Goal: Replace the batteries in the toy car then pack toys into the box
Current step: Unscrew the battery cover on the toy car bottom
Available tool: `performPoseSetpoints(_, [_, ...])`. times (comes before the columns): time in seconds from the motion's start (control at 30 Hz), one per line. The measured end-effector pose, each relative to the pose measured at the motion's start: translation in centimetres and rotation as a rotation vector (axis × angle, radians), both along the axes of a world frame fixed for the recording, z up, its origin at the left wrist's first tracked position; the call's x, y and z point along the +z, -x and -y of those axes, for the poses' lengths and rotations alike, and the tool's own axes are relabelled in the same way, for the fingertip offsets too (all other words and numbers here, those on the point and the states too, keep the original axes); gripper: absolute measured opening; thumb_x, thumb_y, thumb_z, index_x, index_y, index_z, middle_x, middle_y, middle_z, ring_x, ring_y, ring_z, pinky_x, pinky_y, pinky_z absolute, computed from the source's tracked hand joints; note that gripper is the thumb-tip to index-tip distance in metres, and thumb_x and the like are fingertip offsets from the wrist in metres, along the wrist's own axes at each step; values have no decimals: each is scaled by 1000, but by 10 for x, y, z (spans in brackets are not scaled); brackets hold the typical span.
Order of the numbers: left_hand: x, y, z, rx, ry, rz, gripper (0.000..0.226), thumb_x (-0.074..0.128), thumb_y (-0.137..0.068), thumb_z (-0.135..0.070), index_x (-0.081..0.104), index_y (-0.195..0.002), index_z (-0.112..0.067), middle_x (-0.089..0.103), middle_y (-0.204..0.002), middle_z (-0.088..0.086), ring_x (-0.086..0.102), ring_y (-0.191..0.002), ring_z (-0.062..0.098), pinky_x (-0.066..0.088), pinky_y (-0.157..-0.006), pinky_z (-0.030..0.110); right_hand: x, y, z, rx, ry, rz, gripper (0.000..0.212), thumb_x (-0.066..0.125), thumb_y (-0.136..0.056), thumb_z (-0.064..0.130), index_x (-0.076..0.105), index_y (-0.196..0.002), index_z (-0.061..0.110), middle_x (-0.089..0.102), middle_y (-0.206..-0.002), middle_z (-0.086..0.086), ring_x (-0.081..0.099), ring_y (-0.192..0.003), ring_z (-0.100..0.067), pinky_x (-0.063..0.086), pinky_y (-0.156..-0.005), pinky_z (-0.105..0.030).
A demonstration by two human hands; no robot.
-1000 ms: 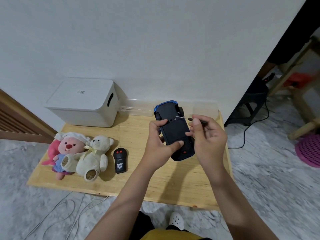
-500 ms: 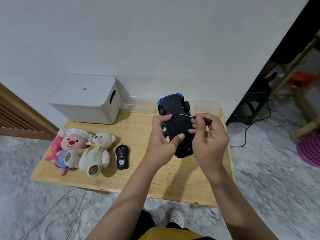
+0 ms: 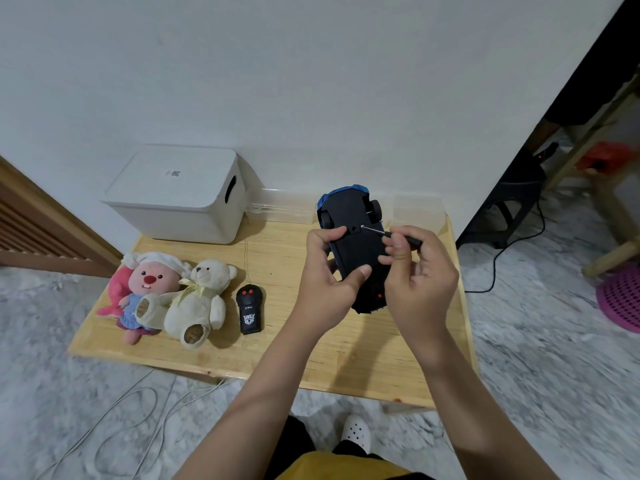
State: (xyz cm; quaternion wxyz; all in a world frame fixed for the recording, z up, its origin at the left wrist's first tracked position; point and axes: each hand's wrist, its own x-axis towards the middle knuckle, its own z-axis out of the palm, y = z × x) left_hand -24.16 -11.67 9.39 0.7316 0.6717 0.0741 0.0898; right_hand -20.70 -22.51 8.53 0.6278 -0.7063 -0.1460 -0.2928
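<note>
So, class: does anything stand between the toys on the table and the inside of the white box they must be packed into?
Yes. The white box at the table's back left corner has its lid on, closing the top. The pink plush, teddy bear and remote lie in front of it.

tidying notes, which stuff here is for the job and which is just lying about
For the job: car, screwdriver, box, pink plush, bear, remote.
Lying about: clear trays, floor cables, purple basket.

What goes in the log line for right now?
step: unscrewing car underside | left hand: holds toy car | right hand: pinches screwdriver | box: closed
</note>
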Motion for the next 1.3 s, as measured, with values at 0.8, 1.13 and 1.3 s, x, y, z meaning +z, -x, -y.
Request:
performPoseSetpoints(0.8, [1, 8, 5, 24, -22, 0, 55, 65, -82, 8, 39, -106, -34, 52, -116, 2, 58, -99, 16, 51, -69, 15, 7, 2, -3, -87, 74, -25, 10, 53, -93, 11, 62, -94, 5, 61, -86, -2, 64, -74, -22, 57, -54, -32])
performPoseSetpoints(1.13, [-2, 5, 0, 33, -21, -28, 54, 65, -82, 7, 40, -108, -34, 53, -118, 7, 58, -103, 20, 53, -71, 18, 22, -9, 1, -10, 221, 69, 22, 58, -89, 1, 62, -111, 4, 54, -90, 4, 54, -83, 5, 53, -69, -23])
performPoseSetpoints(1.3, [0, 2, -1, 31, -35, -46, 54, 66, -83, 4, 41, -106, -38, 54, -115, 2, 57, -105, 23, 56, -80, 31, 27, -9, -3, -16, -18, 42, 25, 71, -81, 2, 59, -100, 12, 64, -87, 10, 66, -80, -7, 56, -73, -32])
